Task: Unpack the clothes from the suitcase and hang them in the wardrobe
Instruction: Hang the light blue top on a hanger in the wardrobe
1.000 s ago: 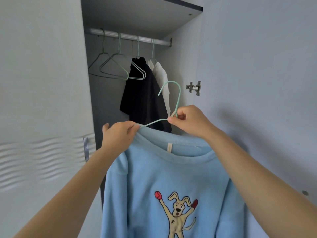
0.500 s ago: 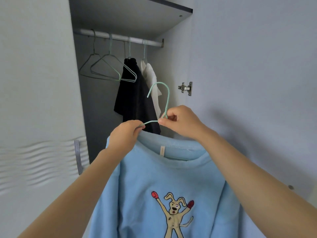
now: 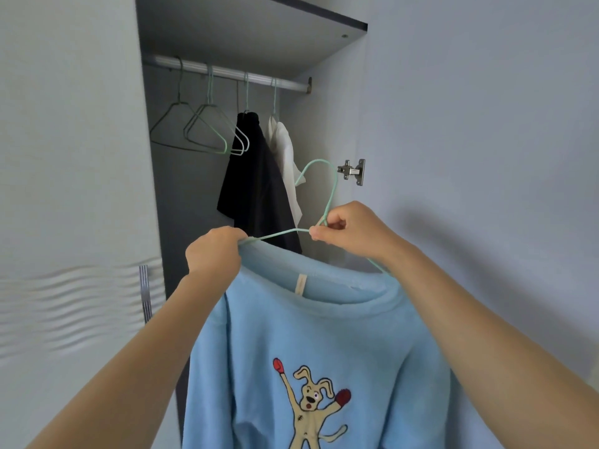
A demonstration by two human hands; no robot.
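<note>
A light blue sweatshirt [image 3: 311, 335] with a cartoon dog print hangs in front of me on a mint green wire hanger [image 3: 330, 189]. My left hand [image 3: 215, 254] grips the collar's left side together with the hanger's arm. My right hand [image 3: 348, 230] pinches the hanger at the base of its hook. The hook points up, below the wardrobe rail [image 3: 227, 72] and apart from it. The suitcase is out of view.
On the rail hang two empty hangers [image 3: 201, 131], a black garment [image 3: 256, 189] and a white garment [image 3: 287, 157]. A shelf [image 3: 252, 30] sits above the rail. The open door [image 3: 486, 157] with a hinge [image 3: 353, 171] is right; a closed door [image 3: 71, 189] is left.
The hands and the sweatshirt have stayed at about the same height below the rail; the view has shifted slightly sideways. Both grips are unchanged.
</note>
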